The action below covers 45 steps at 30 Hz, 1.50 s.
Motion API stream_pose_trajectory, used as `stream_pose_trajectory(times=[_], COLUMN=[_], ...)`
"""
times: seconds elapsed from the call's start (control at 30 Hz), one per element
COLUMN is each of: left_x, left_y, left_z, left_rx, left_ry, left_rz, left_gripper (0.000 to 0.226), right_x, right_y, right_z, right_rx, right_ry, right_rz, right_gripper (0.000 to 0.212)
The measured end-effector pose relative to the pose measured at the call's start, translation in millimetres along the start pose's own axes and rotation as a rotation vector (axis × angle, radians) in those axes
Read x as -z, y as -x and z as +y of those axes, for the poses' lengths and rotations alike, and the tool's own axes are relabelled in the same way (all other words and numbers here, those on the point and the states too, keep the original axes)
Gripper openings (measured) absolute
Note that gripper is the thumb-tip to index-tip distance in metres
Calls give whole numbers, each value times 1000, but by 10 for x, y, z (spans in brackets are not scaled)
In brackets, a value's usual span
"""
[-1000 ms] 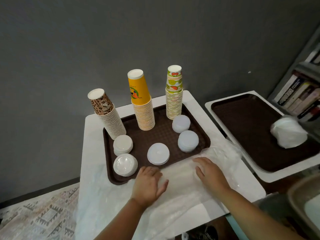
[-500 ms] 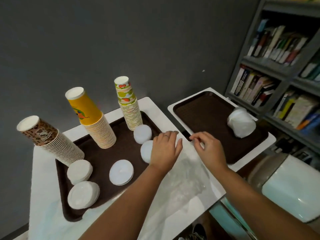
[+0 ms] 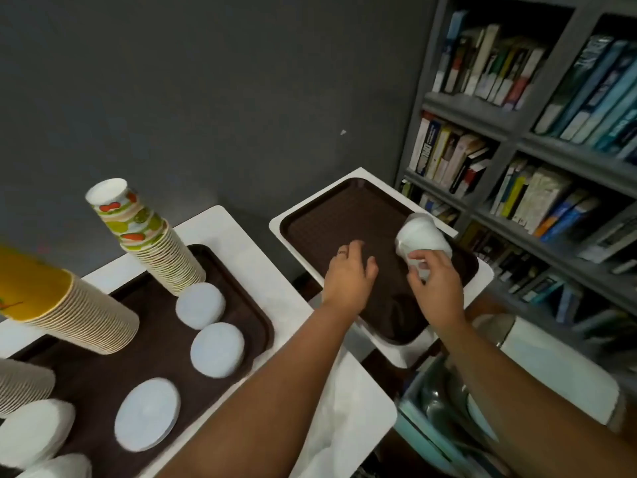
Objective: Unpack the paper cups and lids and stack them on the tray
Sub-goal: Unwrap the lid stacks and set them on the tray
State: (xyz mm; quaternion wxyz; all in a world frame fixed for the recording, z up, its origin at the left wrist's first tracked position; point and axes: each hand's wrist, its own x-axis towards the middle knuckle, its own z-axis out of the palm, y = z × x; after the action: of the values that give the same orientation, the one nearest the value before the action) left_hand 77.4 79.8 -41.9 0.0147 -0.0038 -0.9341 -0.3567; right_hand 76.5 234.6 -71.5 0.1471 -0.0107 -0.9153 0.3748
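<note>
At the right-centre of the frame, the right hand (image 3: 435, 281) pinches the near end of a white wrapped bundle (image 3: 421, 238), probably a pack of lids, lying on its side on the second brown tray (image 3: 331, 215). The left hand (image 3: 350, 272) hovers over or rests on that tray just beside it, fingers loosely spread and holding nothing. To do this step well, I judge the left hand should steady the bundle's body while the right works the wrap open at the end, keeping the stack level so nothing slides out loose. That tray holds only the bundle. The first tray (image 3: 255, 305), lower left, carries three tall cup stacks, the fruit-patterned one (image 3: 151, 239) sharpest, and several low white lid stacks (image 3: 217, 350). Clear empty wrapping (image 3: 339, 412) lies crumpled on the counter (image 3: 238, 232) under the left forearm.
</note>
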Motion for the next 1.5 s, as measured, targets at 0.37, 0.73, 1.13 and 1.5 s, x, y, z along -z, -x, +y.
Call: stream_pose_trajectory(times=[0.37,0.73,1.13,1.5], left_x=[-735,-1136,-844,71], left_y=[-690,-1002,-741,-328], left_z=[253,443,144,-112], left_rx=[248,407,610,491], left_ry=[288,422,570,1017], left_rz=[-273,-370,-208,-348], left_gripper=[65,72,84,58], right_x=[-23,-110,-148,-105], right_y=[-857,-1070,-842,-494], right_z=[803,983,608,-328], right_rx=[-249,-423,-617,-620], right_ry=[107,-114,-456,-1015], right_rz=[-172,-315,-326,-546], right_gripper=[45,63,31,67])
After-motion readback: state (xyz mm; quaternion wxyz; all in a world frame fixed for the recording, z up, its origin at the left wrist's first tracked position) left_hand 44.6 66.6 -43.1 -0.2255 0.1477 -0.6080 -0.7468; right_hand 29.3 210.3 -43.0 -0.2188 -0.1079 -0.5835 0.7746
